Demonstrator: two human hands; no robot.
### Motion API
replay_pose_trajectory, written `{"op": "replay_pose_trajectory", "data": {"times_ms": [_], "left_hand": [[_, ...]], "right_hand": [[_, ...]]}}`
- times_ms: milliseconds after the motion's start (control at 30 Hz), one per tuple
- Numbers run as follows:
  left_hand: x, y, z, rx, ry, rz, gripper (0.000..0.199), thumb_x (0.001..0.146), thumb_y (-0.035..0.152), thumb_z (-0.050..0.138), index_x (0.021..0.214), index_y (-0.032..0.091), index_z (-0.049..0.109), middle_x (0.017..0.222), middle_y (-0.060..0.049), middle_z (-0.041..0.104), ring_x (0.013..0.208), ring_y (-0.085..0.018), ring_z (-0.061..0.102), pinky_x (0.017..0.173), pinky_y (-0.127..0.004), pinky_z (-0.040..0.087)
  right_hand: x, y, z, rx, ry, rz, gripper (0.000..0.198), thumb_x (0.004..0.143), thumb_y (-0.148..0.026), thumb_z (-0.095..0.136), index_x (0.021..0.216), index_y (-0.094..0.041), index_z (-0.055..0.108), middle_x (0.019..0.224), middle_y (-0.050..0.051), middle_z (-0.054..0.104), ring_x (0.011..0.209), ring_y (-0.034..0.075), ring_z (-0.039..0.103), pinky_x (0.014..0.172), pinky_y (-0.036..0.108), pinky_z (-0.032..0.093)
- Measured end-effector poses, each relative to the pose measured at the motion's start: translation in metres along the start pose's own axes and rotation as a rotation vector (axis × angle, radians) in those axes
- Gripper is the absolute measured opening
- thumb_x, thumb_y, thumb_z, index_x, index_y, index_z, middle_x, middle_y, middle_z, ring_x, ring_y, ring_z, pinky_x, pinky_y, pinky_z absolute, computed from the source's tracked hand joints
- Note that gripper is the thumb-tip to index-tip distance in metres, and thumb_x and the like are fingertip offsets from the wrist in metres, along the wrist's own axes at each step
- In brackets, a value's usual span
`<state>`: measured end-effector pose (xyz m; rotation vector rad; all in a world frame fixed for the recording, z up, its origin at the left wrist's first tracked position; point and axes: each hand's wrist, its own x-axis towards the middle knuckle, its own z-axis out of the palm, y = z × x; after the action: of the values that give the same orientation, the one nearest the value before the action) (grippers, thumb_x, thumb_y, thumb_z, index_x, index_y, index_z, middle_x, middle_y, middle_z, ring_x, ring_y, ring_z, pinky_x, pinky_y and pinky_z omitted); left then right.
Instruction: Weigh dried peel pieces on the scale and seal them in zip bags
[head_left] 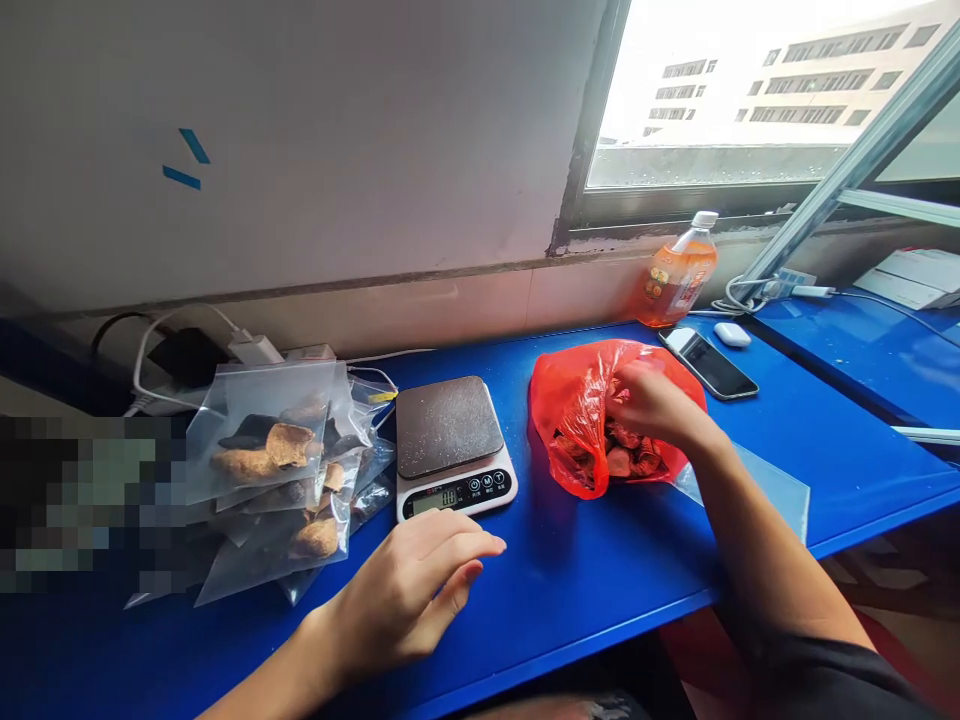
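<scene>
My left hand point(420, 585) hovers over the table just in front of a digital kitchen scale point(448, 425), its fingers stretched out and holding nothing. The scale's dark plate carries only pale specks, and its display seems to read 0.0. To the right, my right hand point(652, 400) reaches into the mouth of a red plastic bag point(574, 375); its fingers are blurred and partly hidden, so what they grip does not show. Dark reddish-brown chunks point(621, 462) lie inside that bag. A flat clear plastic bag point(780, 495) lies partly behind my right forearm.
Left of the scale, clear zip bags point(337, 545) with brown, shell-like pieces are piled up. Cables and a charger point(255, 347) sit behind them. Toward the window stand an orange drink bottle point(682, 275), a phone point(709, 362), a white earbud case point(732, 334) and a metal frame point(817, 180).
</scene>
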<state>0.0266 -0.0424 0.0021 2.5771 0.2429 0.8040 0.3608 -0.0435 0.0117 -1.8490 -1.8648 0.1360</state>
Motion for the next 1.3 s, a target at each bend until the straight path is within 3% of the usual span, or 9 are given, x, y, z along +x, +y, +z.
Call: {"op": "replay_pose_trajectory", "data": {"times_ms": [167, 267, 467, 633, 767, 867, 1000, 1200, 1300], "left_hand": [[-0.001, 0.001, 0.002, -0.02, -0.072, 0.028, 0.032, 0.086, 0.002, 0.045, 0.113, 0.018, 0.052, 0.09, -0.006, 0.07, 0.076, -0.016, 0.064, 0.069, -0.027, 0.054], [-0.003, 0.002, 0.006, -0.041, -0.134, 0.041, 0.031, 0.088, 0.005, 0.044, 0.115, 0.018, 0.052, 0.089, -0.007, 0.068, 0.074, -0.016, 0.062, 0.066, -0.026, 0.051], [-0.007, 0.006, 0.013, 0.031, -0.254, 0.057, 0.025, 0.089, 0.009, 0.043, 0.111, 0.016, 0.054, 0.088, -0.007, 0.068, 0.073, -0.018, 0.062, 0.064, -0.028, 0.047], [-0.011, 0.006, 0.01, 0.076, -0.293, 0.046, 0.026, 0.088, 0.011, 0.046, 0.112, 0.017, 0.054, 0.09, -0.004, 0.068, 0.076, -0.018, 0.06, 0.064, -0.029, 0.045], [-0.014, 0.005, 0.004, 0.096, -0.343, 0.006, 0.025, 0.089, 0.013, 0.046, 0.112, 0.018, 0.054, 0.092, -0.003, 0.068, 0.076, -0.017, 0.059, 0.067, -0.03, 0.045], [-0.015, 0.004, 0.002, 0.116, -0.373, -0.002, 0.024, 0.089, 0.015, 0.047, 0.111, 0.018, 0.055, 0.091, -0.003, 0.067, 0.075, -0.018, 0.058, 0.066, -0.031, 0.045], [-0.014, 0.003, 0.003, 0.136, -0.405, -0.007, 0.024, 0.089, 0.016, 0.047, 0.111, 0.019, 0.056, 0.089, -0.003, 0.066, 0.074, -0.018, 0.057, 0.066, -0.031, 0.044], [-0.013, 0.002, 0.001, 0.136, -0.427, -0.018, 0.024, 0.089, 0.016, 0.048, 0.111, 0.018, 0.056, 0.089, -0.003, 0.066, 0.075, -0.018, 0.056, 0.067, -0.032, 0.043], [-0.013, 0.003, 0.003, 0.129, -0.449, -0.012, 0.023, 0.089, 0.015, 0.047, 0.109, 0.018, 0.056, 0.087, -0.004, 0.064, 0.073, -0.018, 0.055, 0.065, -0.032, 0.041]], "right_hand": [[-0.044, -0.038, -0.052, 0.265, 0.1, -0.231, 0.021, 0.087, -0.026, 0.059, 0.107, -0.022, 0.061, 0.101, 0.007, 0.067, 0.093, 0.021, 0.063, 0.081, 0.035, 0.052], [-0.057, -0.076, -0.063, 0.444, 0.03, -0.315, 0.025, 0.085, -0.025, 0.064, 0.11, -0.026, 0.062, 0.107, 0.006, 0.067, 0.105, 0.023, 0.062, 0.087, 0.036, 0.053], [0.012, -0.105, 0.013, 1.023, -0.512, -0.117, 0.028, 0.085, -0.035, 0.063, 0.107, -0.02, 0.058, 0.101, 0.006, 0.068, 0.094, 0.019, 0.066, 0.082, 0.034, 0.054], [0.054, -0.107, 0.071, 1.392, -0.627, 0.261, 0.026, 0.084, -0.038, 0.06, 0.096, -0.016, 0.059, 0.089, 0.007, 0.066, 0.081, 0.019, 0.067, 0.074, 0.033, 0.054], [0.055, -0.118, 0.081, 1.086, -0.438, 0.118, 0.026, 0.086, -0.04, 0.057, 0.097, -0.016, 0.059, 0.095, 0.008, 0.064, 0.084, 0.019, 0.063, 0.079, 0.036, 0.053], [0.053, -0.122, 0.092, 0.548, -0.159, -0.25, 0.016, 0.086, -0.028, 0.059, 0.098, -0.017, 0.059, 0.103, 0.01, 0.062, 0.094, 0.022, 0.058, 0.087, 0.042, 0.049], [0.05, -0.123, 0.105, 0.133, -0.144, -0.605, 0.02, 0.089, -0.017, 0.054, 0.109, -0.018, 0.057, 0.107, 0.013, 0.058, 0.104, 0.025, 0.053, 0.091, 0.044, 0.048], [0.015, -0.119, 0.049, 0.128, 0.06, -0.679, 0.038, 0.09, -0.026, 0.059, 0.126, -0.021, 0.05, 0.124, 0.013, 0.056, 0.121, 0.028, 0.049, 0.098, 0.048, 0.046], [-0.016, -0.084, 0.013, 0.088, 0.309, -0.522, 0.017, 0.088, -0.019, 0.058, 0.105, -0.022, 0.059, 0.098, 0.007, 0.066, 0.093, 0.023, 0.063, 0.082, 0.039, 0.051]]}}
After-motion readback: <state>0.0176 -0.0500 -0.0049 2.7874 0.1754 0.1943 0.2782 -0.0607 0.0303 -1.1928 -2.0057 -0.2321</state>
